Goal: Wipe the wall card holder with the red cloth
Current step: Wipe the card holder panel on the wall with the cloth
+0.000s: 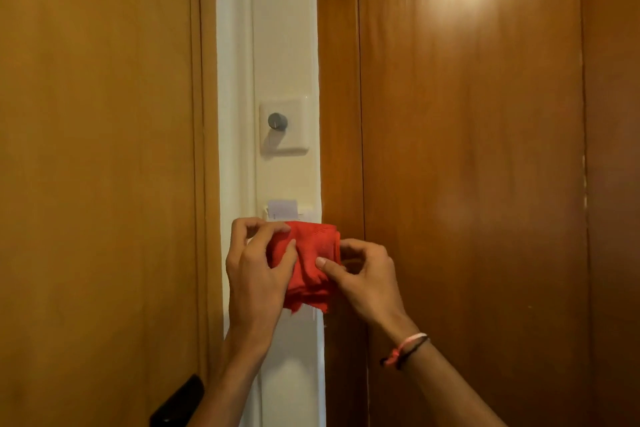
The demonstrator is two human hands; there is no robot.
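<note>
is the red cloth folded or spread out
Folded: the red cloth is bunched into a thick wad with layered edges at its bottom, held between the left hand and right hand.

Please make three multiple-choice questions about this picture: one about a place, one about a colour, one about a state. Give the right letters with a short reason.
1. Where is the dial switch relative to the card holder?
A. above B. below C. left

2. What colour is the cloth?
A. blue B. red C. white

3. How is the cloth held?
A. by the left hand only B. by both hands C. by no hand

Answers: 1 A, the dial sits higher on the white wall strip. 2 B, it is plainly red. 3 B, the left hand and the right hand both grip it.
</note>
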